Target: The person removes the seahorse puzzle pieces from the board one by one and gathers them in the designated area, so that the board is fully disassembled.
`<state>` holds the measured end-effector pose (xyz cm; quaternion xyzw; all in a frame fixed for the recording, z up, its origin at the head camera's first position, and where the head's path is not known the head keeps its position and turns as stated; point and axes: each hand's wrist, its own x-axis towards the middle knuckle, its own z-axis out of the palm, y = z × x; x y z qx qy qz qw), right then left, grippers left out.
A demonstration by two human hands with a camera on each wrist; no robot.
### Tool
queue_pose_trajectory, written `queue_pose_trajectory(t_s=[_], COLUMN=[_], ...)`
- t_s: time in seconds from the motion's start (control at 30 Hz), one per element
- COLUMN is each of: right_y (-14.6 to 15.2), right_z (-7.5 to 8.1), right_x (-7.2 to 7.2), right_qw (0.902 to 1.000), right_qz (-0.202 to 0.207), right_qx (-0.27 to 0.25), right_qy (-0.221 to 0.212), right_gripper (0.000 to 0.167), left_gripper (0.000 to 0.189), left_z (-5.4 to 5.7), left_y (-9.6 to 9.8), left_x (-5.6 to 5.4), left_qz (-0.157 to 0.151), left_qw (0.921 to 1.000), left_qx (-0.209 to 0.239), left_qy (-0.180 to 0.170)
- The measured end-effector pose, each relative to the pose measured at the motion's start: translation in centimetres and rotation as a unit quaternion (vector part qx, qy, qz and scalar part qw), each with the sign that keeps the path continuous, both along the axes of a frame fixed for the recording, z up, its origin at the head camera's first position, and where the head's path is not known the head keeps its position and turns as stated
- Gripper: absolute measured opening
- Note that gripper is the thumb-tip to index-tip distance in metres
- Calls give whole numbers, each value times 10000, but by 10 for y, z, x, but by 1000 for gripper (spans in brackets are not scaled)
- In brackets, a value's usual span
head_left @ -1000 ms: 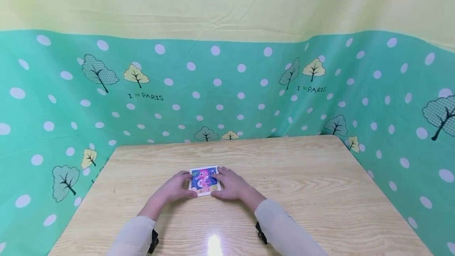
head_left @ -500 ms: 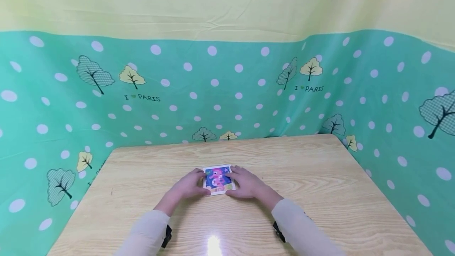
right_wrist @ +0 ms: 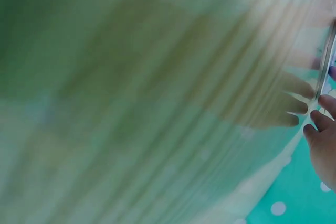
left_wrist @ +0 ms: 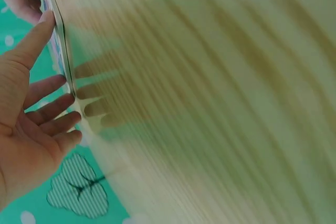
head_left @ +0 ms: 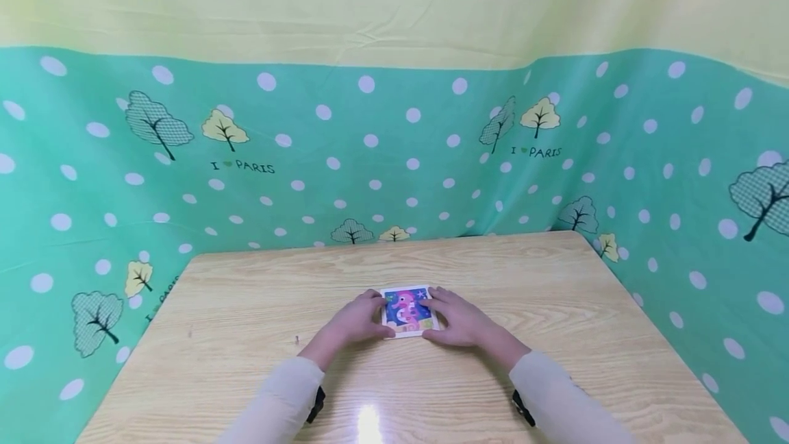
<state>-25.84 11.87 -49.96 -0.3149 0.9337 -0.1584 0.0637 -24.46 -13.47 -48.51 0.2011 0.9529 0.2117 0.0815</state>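
A flat square picture board point(head_left: 407, 308) with a white border and a pink seahorse on blue lies on the wooden table. My left hand point(head_left: 359, 318) holds its left side, thumb at the near corner and fingers toward the far one. On the opposite side my right hand point(head_left: 461, 319) grips it likewise, with one finger reaching over the picture. The left wrist view catches the board's thin edge point(left_wrist: 64, 51) between my thumb and spread fingers. At the border of the right wrist view, only part of the right hand point(right_wrist: 323, 145) shows beside the edge.
Light wood-grain table point(head_left: 530, 279) extends around the hands, with a bright light reflection point(head_left: 370, 423) near its front. A small dark mark point(head_left: 296, 340) lies left of the left forearm. A green polka-dot curtain point(head_left: 370, 156) stands behind and along both sides.
Both hands have moved to the right across the table, carrying the picture board between them. Their hold looks the same. The head view has shifted slightly.
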Motion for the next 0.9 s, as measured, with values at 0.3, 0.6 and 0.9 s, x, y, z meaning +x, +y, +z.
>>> queue_pose_trajectory(t_s=[0.3,0.6,0.9], right_y=[27,39,40], right_z=[0,-3,-7], right_x=[6,20,23], right_qw=[10000,10000,9998], right_qz=[17,31,53], right_qx=[2,-57,-91], right_qy=[84,74,164], right_gripper=[69,69,69], left_gripper=[77,78,77], left_z=[-3,-6,-7], left_y=[26,39,41], left_x=[6,22,29], left_qz=[-21,26,143], left_qw=[9993,9982,9988], left_qx=[-333,-535,-390], left_qy=[182,268,249])
